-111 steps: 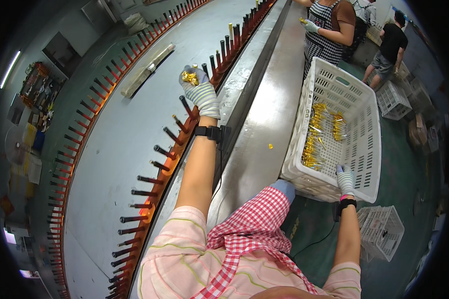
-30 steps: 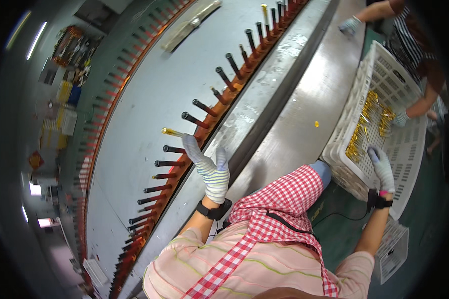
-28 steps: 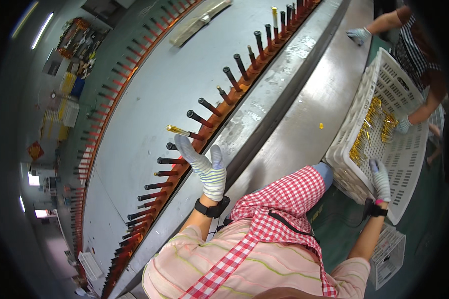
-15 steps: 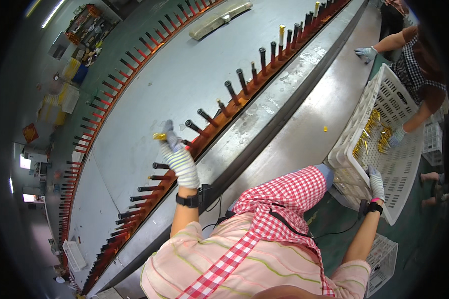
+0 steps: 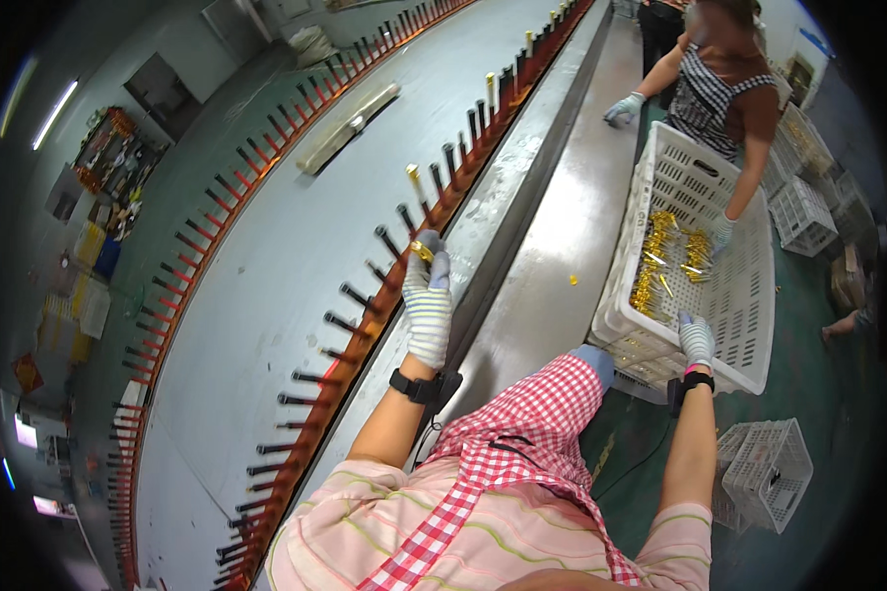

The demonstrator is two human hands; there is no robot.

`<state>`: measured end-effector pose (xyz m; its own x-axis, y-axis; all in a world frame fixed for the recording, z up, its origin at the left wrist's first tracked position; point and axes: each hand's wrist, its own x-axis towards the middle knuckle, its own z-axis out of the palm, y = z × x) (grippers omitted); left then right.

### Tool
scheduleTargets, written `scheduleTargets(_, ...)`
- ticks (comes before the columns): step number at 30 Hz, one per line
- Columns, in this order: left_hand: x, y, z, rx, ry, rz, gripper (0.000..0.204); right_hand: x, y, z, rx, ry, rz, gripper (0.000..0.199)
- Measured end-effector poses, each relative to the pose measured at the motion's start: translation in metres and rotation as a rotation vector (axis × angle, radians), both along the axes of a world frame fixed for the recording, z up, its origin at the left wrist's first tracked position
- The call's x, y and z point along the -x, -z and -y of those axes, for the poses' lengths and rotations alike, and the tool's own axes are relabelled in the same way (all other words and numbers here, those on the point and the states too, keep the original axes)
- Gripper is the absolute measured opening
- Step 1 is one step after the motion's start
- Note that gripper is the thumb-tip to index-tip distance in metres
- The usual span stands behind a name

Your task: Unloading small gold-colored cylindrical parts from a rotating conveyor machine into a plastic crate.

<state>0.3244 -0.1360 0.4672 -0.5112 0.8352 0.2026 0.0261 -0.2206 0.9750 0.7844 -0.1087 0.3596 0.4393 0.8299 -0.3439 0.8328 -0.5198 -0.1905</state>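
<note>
My left hand [image 5: 429,315], in a striped glove, is shut on a small shiny gold-coloured piece [image 5: 422,250], pinched at the fingertips. It is beside a row of upright red pegs with black tops [image 5: 388,242]; whether the piece touches a peg cannot be told. A nearby peg carries a gold-topped piece [image 5: 415,181]. My right hand [image 5: 698,342], also gloved, lies over the near rim of a white plastic crate [image 5: 611,315], fingers stretched inward and apparently holding nothing. In the crate are several gold pieces with pale stems [image 5: 650,281].
A co-worker's gloved hand [image 5: 722,234] reaches into the crate; their other hand [image 5: 624,109] touches the metal ledge [image 5: 552,231]. A gold scrap [image 5: 574,280] lies on that ledge. A long bar [image 5: 350,128] rests on the grey table. White crates [image 5: 769,473] stand on the floor.
The view has turned, shifting the whole scene. My left hand has moved farther along the peg row, still pinching the gold piece. My right hand stays at the crate's near rim.
</note>
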Motion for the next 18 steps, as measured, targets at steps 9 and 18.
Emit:
scheduleTargets(9, 0.038, -0.014, -0.011, 0.015, -0.485, -0.105, 0.046, 0.016, -0.018, 0.042, -0.186, 0.096, 0.017, 0.050)
scheduleTargets(18, 0.119, -0.016, 0.060, -0.786, 0.166, 0.486, 0.038, 0.030, -0.020, 0.065, -0.187, 0.120, 0.023, 0.049)
